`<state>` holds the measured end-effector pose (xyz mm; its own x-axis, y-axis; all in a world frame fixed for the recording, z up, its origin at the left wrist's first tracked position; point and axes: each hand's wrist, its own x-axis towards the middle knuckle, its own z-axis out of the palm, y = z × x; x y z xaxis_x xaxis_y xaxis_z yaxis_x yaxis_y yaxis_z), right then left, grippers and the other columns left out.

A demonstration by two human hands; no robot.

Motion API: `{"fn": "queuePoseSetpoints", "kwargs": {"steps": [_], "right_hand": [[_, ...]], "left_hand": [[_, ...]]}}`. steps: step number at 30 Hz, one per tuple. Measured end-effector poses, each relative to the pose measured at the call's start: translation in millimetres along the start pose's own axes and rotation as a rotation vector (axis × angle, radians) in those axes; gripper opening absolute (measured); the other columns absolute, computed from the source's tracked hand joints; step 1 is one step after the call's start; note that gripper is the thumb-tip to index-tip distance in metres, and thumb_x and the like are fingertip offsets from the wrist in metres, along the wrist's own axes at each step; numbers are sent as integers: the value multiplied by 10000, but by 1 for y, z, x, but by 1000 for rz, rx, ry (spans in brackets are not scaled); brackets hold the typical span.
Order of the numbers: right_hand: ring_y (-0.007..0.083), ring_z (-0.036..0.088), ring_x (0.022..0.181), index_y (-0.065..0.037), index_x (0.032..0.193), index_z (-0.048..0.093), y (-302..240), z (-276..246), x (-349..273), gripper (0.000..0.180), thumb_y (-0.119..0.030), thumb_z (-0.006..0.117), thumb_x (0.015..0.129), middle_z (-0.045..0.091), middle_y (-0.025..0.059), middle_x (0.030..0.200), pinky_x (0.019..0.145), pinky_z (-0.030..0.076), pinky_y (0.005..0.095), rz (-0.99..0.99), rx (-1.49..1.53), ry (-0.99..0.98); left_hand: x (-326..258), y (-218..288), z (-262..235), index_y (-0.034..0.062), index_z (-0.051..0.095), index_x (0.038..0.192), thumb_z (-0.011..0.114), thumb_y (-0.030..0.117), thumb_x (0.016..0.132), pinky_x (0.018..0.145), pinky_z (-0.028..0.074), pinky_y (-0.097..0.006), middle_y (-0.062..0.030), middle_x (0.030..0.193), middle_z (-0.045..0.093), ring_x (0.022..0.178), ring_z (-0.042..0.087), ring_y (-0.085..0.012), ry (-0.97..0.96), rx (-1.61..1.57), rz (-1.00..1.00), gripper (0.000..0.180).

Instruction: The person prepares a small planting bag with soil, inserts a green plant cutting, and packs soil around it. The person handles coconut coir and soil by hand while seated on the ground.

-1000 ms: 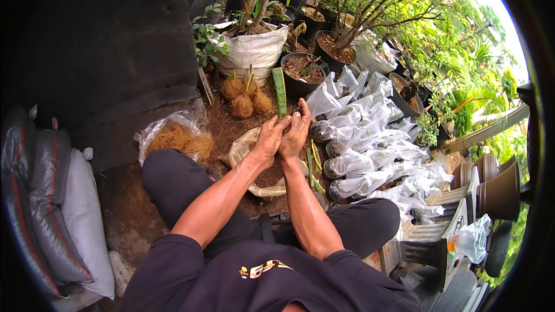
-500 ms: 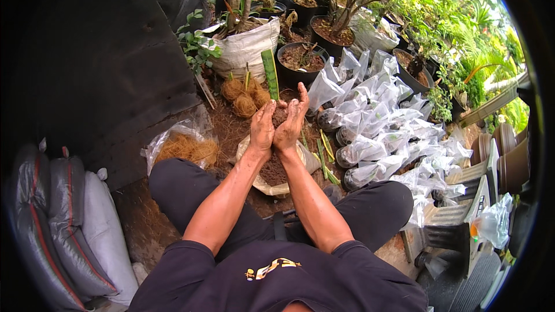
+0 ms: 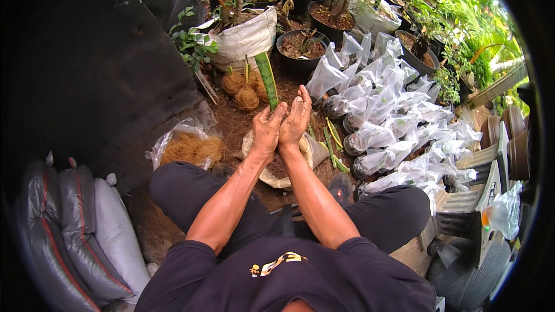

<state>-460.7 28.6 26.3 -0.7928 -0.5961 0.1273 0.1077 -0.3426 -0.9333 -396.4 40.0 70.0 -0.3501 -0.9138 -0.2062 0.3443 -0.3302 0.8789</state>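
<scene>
My left hand and my right hand are cupped together, muddy, around the base of a snake plant leaf cutting. The green leaf with yellow edges stands up above my left fingertips, tilted slightly left. My palms hide its base and the dark soil clump that showed between them earlier. The right fingers point up and away, close together. Below my wrists sits a pale sack with its rim rolled down, its inside partly covered by my forearms. Beyond the left hand lie several brown fibre-wrapped balls.
A clear bag of brown coconut fibre lies near my left knee. Cut leaf pieces lie right of the sack. Rows of plastic-bagged seedlings fill the right side. Potted plants stand behind, and filled sacks at lower left.
My hands have closed further together, covering the soil that was visible between them. The leaf has tilted left. The whole view has shifted slightly.
</scene>
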Motion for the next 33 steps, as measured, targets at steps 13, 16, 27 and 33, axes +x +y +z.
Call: {"fn": "queuePoseSetpoints", "kwargs": {"steps": [13, 16, 27, 33], "right_hand": [[312, 477, 1248, -34, 1322, 528, -3, 5, 0, 433, -333, 368, 1051, 520, 166, 1316, 1062, 355, 417, -236, -363, -141], [352, 473, 1261, -41, 1312, 540, 3, -6, -5, 408, -298, 388, 1034, 523, 189, 1313, 1071, 337, 430, -294, -457, -106], [226, 631, 942, -63, 1252, 566, 87, -69, 8, 433, -374, 587, 952, 662, 60, 1077, 808, 488, 350, 729, -124, 17], [397, 590, 1106, -72, 1168, 649, 127, -114, -81, 370, -183, 658, 815, 609, 163, 1177, 969, 484, 486, 297, -1392, -775]], "left_hand": [[18, 2, -10, 84, 645, 1104, 721, 306, 906, 822, 495, -309, -24, 1083, 641, 992, 600, -138, 94, -198, -184, 307], [12, -10, -11, 75, 641, 1064, 661, 259, 952, 798, 514, -282, -17, 983, 651, 933, 614, -119, 66, -178, -106, 216], [46, -29, -34, 170, 569, 1307, 646, 256, 921, 772, 551, -382, -35, 1032, 588, 943, 585, -183, 107, -363, -173, 403], [48, -41, -45, 121, 584, 1038, 656, 245, 899, 664, 570, -387, -46, 982, 588, 865, 628, -219, 200, -320, -294, 199]]}}
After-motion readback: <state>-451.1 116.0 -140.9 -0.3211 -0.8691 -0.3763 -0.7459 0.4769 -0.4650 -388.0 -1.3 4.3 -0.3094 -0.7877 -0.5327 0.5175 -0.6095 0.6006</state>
